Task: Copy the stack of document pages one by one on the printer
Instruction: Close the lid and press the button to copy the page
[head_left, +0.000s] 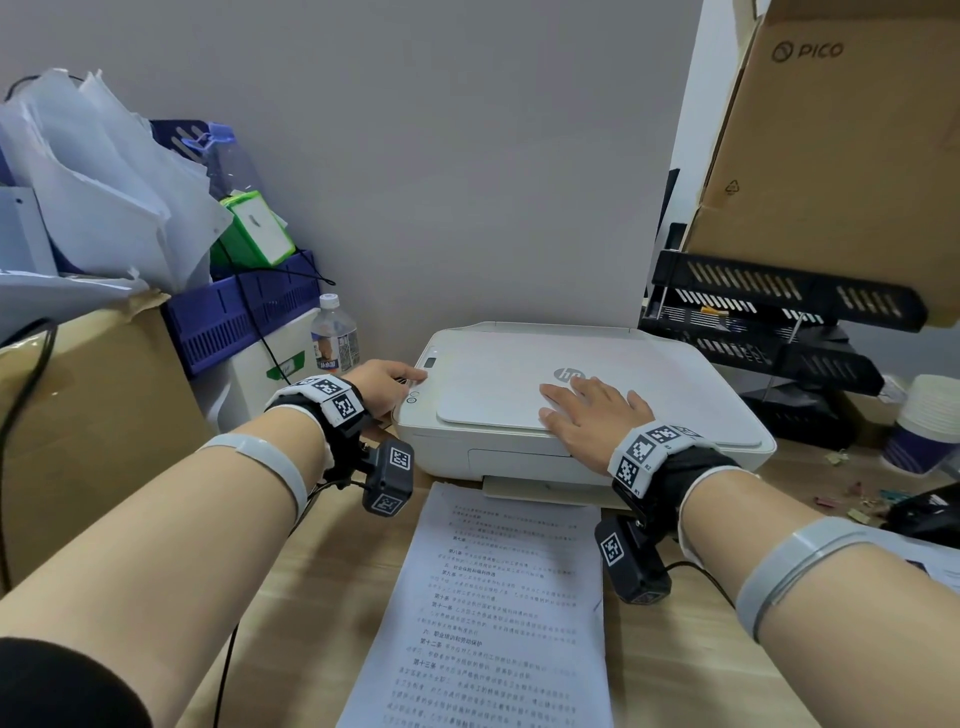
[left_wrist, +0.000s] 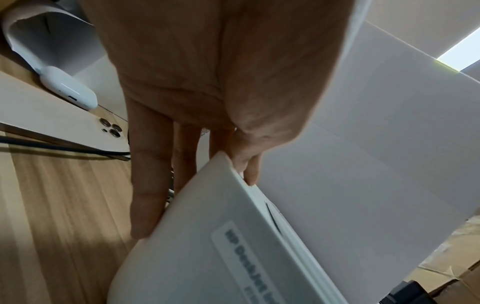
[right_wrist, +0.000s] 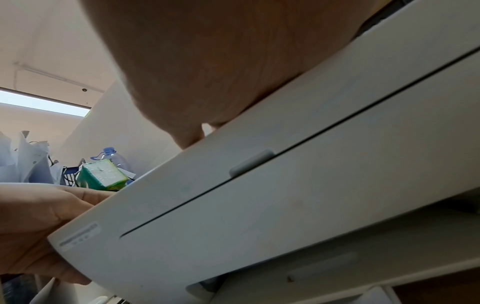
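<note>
A white HP printer (head_left: 649, 374) stands at the back of the wooden desk with its lid down. My right hand (head_left: 582, 410) lies flat on the lid, fingers spread beside the logo; in the right wrist view its palm (right_wrist: 207, 72) presses on the printer's top (right_wrist: 285, 205). My left hand (head_left: 397, 382) rests at the printer's left edge, forefinger stretched onto the control panel by the small display. In the left wrist view its straight fingers (left_wrist: 187, 156) lie along the printer's side (left_wrist: 207, 246). A stack of printed pages (head_left: 498, 613) lies on the desk before the printer.
Left of the printer stand a water bottle (head_left: 334, 335), a cardboard box (head_left: 93, 426) and a blue basket (head_left: 244, 312) heaped with papers. Black letter trays (head_left: 779, 322), a PICO carton (head_left: 841, 156) and paper cups (head_left: 924, 431) crowd the right. A phone (left_wrist: 64, 121) lies nearby.
</note>
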